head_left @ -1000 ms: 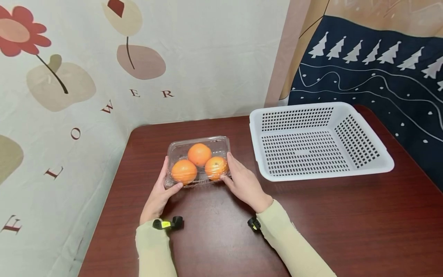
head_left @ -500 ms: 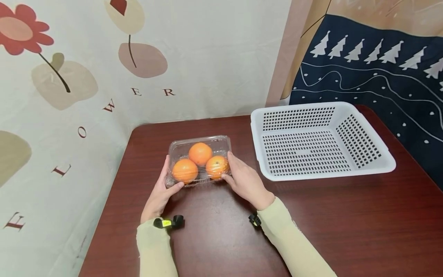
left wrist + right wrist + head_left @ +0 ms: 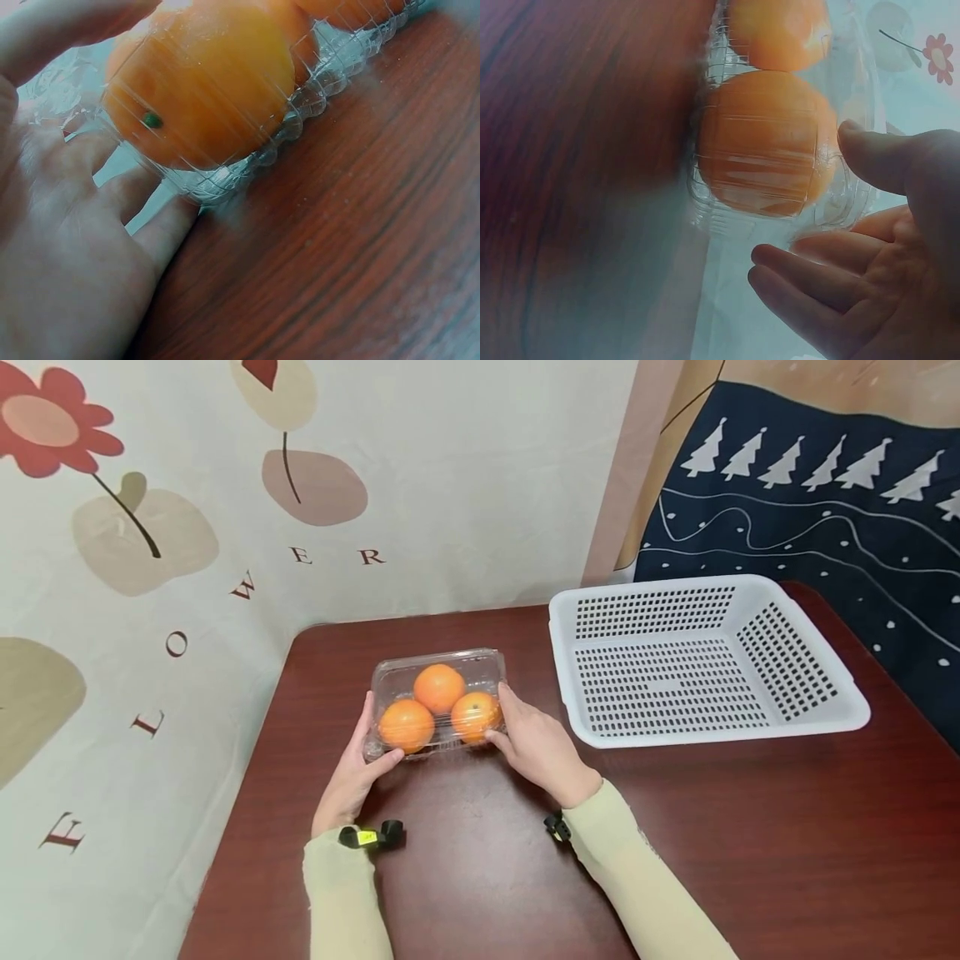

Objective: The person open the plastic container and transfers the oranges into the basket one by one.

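Observation:
A clear plastic fruit box (image 3: 442, 745) with three oranges inside is on the dark red-brown table in the head view. One orange (image 3: 438, 688) lies behind the other two, the left orange (image 3: 407, 726) and the right orange (image 3: 476, 717). My left hand (image 3: 356, 778) grips the box's left end, thumb over the near edge, fingers along the side. At the opposite end my right hand (image 3: 542, 749) holds the near right corner between thumb and fingers. In the left wrist view, a green stem spot shows on an orange (image 3: 202, 86) behind the ribbed plastic. Whether the lid is fastened, I cannot tell.
A white perforated plastic basket (image 3: 813, 727) stands to the right of the box. Behind the table hangs a pale cloth (image 3: 480, 485) with flower prints, and at the right a dark blue cloth (image 3: 757, 518) with white trees.
Both hands keep their hold on the fruit box. The head view has shifted a little, so the whole scene sits slightly farther right; the basket has not moved on the table.

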`<state>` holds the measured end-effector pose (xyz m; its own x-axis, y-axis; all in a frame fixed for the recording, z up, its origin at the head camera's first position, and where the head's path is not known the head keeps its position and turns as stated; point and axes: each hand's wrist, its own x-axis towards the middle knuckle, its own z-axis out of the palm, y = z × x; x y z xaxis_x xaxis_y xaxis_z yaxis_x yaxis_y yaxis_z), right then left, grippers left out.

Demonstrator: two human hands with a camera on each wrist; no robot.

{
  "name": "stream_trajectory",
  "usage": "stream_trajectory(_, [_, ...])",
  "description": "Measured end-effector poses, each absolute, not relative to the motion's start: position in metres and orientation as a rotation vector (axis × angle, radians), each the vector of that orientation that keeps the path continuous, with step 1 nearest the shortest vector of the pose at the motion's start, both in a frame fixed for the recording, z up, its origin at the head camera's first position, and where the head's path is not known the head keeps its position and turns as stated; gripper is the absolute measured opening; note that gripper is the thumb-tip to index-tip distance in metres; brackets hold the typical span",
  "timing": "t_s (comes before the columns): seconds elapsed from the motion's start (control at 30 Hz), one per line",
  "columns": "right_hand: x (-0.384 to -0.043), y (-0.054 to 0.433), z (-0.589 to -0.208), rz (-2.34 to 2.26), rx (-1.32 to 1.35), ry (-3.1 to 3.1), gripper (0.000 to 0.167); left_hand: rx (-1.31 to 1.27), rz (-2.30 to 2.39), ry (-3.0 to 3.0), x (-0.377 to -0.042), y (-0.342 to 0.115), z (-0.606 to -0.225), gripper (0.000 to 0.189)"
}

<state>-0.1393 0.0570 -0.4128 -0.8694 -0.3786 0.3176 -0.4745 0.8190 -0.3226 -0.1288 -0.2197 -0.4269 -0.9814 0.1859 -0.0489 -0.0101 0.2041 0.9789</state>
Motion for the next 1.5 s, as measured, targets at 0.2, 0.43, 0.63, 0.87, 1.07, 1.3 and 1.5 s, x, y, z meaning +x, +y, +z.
stream_trajectory(0.2, [-0.139, 0.058, -0.412, 0.578, 0.659, -2.772, 0.069, 0.173, 1.882, 2.319, -0.128, -0.219, -0.429, 0.087])
stream_trajectory(0.43, [-0.138, 0.059, -0.412, 0.607, 0.624, -2.761, 0.068, 0.189, 1.896, 2.308, -0.127, -0.219, -0.432, 0.086])
stream_trajectory(0.63, [-0.139, 0.06, -0.41, 0.668, 0.628, -2.782, 0.064, 0.171, 1.906, 2.291, -0.125, -0.219, -0.431, 0.085])
stream_trajectory(0.87, [-0.138, 0.058, -0.401, 0.904, 0.503, -2.816, 0.053, 0.229, 1.976, 2.232, -0.126, -0.216, -0.428, 0.08])
stream_trajectory(1.07, [-0.136, 0.054, -0.402, 0.848, 0.522, -2.835, 0.079, 0.213, 1.998, 2.258, -0.13, -0.214, -0.43, 0.078])
stream_trajectory(1.3, [-0.138, 0.05, -0.408, 0.773, 0.534, -2.867, 0.09, 0.216, 2.024, 2.255, -0.136, -0.22, -0.439, 0.077])
stream_trajectory(1.5, [-0.139, 0.046, -0.414, 0.79, 0.494, -2.826, 0.088, 0.213, 2.023, 2.273, -0.134, -0.221, -0.439, 0.077])
